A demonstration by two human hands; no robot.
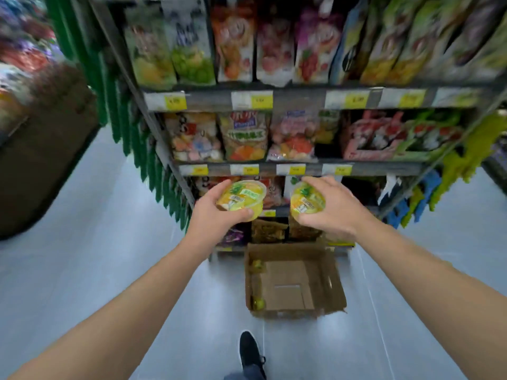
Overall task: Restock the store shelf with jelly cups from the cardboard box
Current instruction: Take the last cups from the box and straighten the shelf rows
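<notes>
Between the two raised hands and the low shelf (301, 169) beyond them, little room is left to cover. Left hand (216, 215) curls round one jelly cup (242, 200) from below and the side; right hand (332, 209) grips a second jelly cup (306, 200) from above, fingers wrapped over its rim. Both cups are tilted, lids facing back toward the person. Below the hands, the cardboard box (293, 281) sits open on the floor (82, 270) with a couple of cups lying along its left wall. This looks like the carry-to-shelf step. Next, each cup likely needs levelling, then sliding into a gap on the shelf just ahead of the fingertips.
</notes>
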